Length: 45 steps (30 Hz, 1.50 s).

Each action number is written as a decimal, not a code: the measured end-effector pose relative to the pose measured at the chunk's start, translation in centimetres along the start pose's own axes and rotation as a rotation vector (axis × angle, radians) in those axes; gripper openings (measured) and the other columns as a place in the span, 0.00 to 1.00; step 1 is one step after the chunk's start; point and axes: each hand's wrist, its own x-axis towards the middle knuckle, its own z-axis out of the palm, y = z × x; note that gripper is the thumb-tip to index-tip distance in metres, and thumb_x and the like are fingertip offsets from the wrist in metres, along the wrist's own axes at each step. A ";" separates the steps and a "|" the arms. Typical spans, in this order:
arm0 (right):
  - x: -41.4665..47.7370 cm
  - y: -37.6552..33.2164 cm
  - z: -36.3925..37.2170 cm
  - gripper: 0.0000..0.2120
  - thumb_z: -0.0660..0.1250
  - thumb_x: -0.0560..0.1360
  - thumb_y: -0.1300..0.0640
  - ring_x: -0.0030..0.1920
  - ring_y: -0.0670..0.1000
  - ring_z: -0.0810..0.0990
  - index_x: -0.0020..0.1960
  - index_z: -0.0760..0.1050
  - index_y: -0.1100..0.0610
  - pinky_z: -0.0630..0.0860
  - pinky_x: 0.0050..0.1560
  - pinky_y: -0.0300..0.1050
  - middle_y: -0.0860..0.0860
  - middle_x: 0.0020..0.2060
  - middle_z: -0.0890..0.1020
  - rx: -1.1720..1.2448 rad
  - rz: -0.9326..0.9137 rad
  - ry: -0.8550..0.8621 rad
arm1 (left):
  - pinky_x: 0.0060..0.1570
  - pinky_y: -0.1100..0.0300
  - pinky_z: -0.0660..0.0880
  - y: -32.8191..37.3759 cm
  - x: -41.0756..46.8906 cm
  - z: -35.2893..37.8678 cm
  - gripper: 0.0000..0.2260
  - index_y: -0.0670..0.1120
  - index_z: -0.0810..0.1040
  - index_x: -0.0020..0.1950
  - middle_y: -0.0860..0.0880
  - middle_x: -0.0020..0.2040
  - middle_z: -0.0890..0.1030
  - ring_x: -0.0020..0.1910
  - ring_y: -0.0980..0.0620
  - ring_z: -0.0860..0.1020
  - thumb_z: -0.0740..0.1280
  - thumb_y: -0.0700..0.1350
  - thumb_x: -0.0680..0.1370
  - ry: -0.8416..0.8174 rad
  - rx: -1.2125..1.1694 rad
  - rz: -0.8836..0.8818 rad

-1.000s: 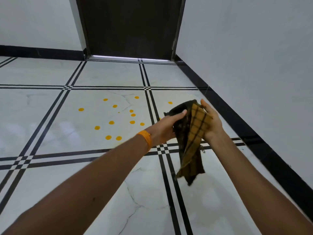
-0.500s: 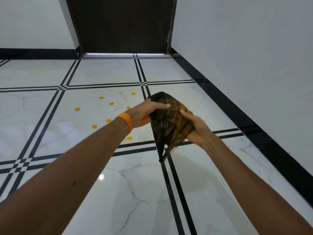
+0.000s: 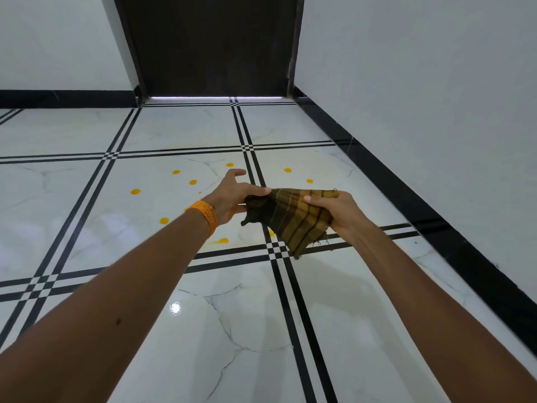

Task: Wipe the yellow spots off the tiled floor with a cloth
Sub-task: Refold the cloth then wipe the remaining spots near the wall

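A brown and yellow checked cloth (image 3: pixel 293 218) is stretched in the air between both hands, above the floor. My left hand (image 3: pixel 232 196), with an orange band on its wrist, pinches the cloth's dark left corner. My right hand (image 3: pixel 337 212) grips the cloth's right edge. Several yellow spots (image 3: pixel 135 191) lie on the white tiled floor (image 3: pixel 174 135) beyond and under my hands, mostly left of the cloth; two spots (image 3: pixel 287 170) lie on the tile to the right. My left forearm hides some of the spots.
A dark closed door (image 3: pixel 212 45) stands straight ahead. White walls with black skirting (image 3: pixel 406 181) run along the right side and the far left. Black double lines (image 3: pixel 276 251) cross the glossy floor in a grid.
The cloth, bunched between my hands half a second ago, is now pulled out sideways into a fan. My hands have moved apart, and more yellow spots show.
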 end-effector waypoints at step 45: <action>-1.4 -1.8 0.7 0.11 0.66 0.73 0.68 0.50 0.56 0.85 0.48 0.87 0.61 0.82 0.58 0.50 0.60 0.50 0.85 0.290 0.112 -0.357 | 0.65 0.53 0.75 -2.2 -0.9 -1.2 0.20 0.35 0.74 0.68 0.37 0.66 0.78 0.68 0.41 0.75 0.68 0.31 0.75 -0.211 -0.268 -0.176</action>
